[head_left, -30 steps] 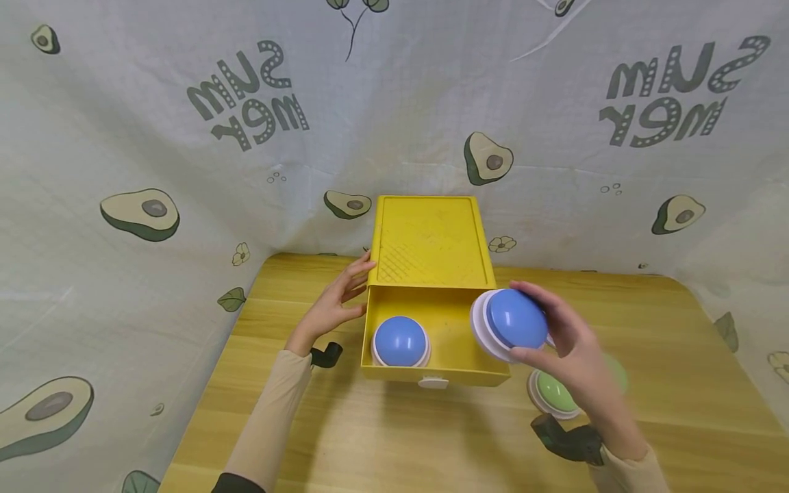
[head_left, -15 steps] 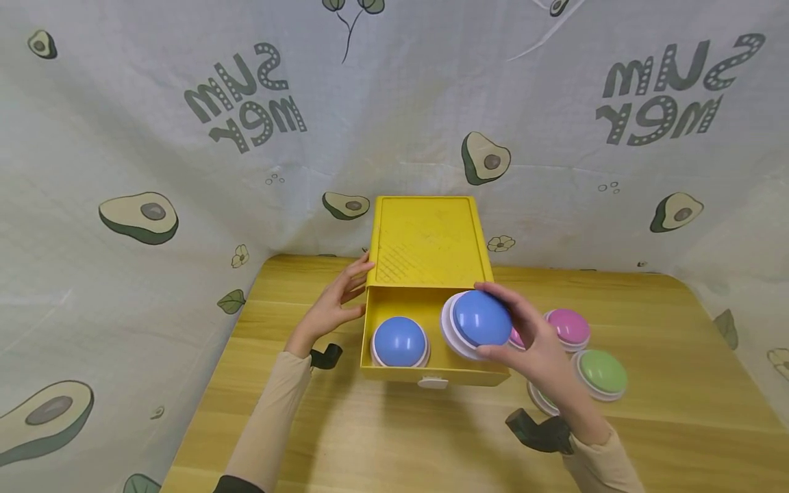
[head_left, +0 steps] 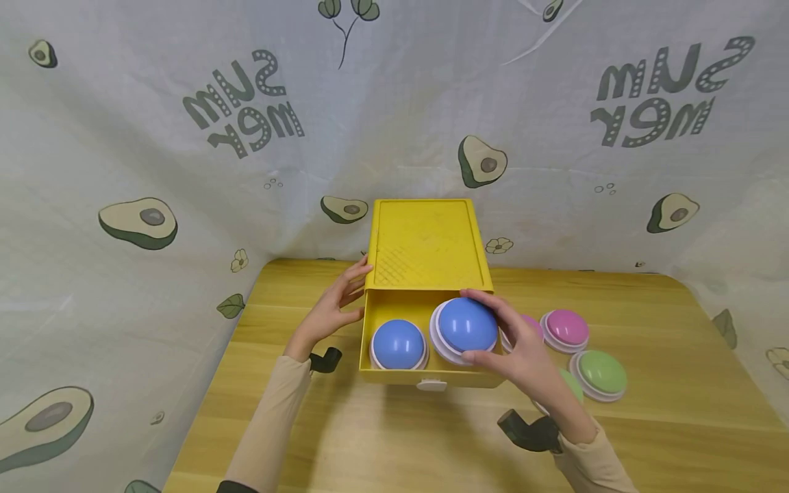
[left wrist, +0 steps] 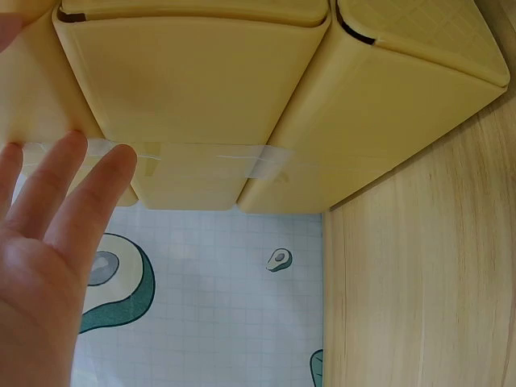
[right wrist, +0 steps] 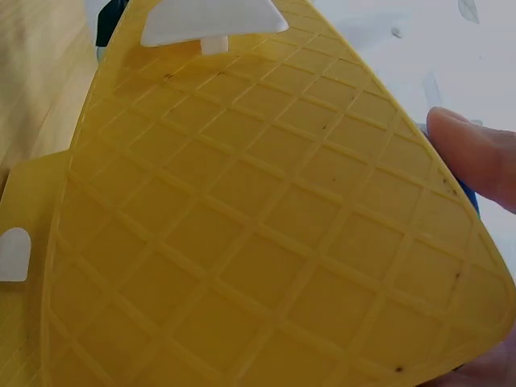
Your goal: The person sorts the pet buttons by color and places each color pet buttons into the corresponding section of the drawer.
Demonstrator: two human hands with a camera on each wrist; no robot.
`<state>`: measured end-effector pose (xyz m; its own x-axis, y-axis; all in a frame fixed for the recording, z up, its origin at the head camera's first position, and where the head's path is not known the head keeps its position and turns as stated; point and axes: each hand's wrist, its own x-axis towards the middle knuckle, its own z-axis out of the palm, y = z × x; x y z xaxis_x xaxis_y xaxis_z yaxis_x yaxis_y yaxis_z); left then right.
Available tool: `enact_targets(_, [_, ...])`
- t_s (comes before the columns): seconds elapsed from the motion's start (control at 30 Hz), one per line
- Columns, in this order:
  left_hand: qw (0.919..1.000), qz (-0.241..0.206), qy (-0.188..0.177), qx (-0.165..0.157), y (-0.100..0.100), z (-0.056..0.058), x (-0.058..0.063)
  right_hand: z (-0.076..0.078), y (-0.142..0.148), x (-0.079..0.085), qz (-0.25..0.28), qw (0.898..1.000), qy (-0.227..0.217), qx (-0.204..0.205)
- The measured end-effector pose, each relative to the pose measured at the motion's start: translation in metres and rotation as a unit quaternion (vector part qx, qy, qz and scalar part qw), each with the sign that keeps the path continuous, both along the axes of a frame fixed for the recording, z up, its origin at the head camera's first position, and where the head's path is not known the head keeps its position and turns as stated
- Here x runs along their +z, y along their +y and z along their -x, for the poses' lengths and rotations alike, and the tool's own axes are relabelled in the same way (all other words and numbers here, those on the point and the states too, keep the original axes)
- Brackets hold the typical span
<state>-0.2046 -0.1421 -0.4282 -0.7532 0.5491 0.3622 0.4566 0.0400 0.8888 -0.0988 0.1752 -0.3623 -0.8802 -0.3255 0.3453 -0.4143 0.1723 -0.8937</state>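
Note:
A yellow drawer cabinet (head_left: pixel 431 243) stands at the table's back with its top drawer (head_left: pixel 388 377) pulled out. In the drawer's left half sits a blue dome button (head_left: pixel 398 344) on a white base. My right hand (head_left: pixel 524 352) grips a second blue dome button (head_left: pixel 467 325), slightly tilted, at the drawer's right half. Whether its base touches the drawer floor is hidden. The right wrist view shows the crosshatched drawer front (right wrist: pixel 250 218) and my thumb (right wrist: pixel 476 157) over its edge. My left hand (head_left: pixel 333 315) rests straight fingers (left wrist: pixel 101 193) against the cabinet's left side.
Right of the cabinet, pink dome buttons (head_left: pixel 567 329) and green ones (head_left: pixel 602 373) lie on the wooden table (head_left: pixel 678 342); my right hand partly covers some. A white knob (head_left: pixel 431 385) juts from the drawer front. A patterned curtain (head_left: pixel 394 103) hangs close behind.
My right hand has carried the blue dome button left and down into the drawer's right half, uncovering pink and green buttons on the table. My left hand has stayed at the cabinet's side.

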Motion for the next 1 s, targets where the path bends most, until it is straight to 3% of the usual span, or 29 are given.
enact_targets(0.37, [1.0000, -0.002, -0.002, 0.000, 0.0004, 0.0013, -0.0028, -0.0026, -0.0018, 0.0000, -0.040, 0.999, 0.018, -0.014])
enact_targets(0.7, [1.0000, -0.006, -0.001, -0.001, 0.0007, 0.0003, -0.0020, -0.0002, -0.0022, 0.0006, -0.075, 0.995, 0.068, -0.002])
enact_targets(1.0, [1.0000, 0.002, -0.002, 0.002, 0.0009, 0.0007, -0.0026, -0.0007, -0.0025, 0.0005, -0.076, 0.995, 0.067, 0.006])
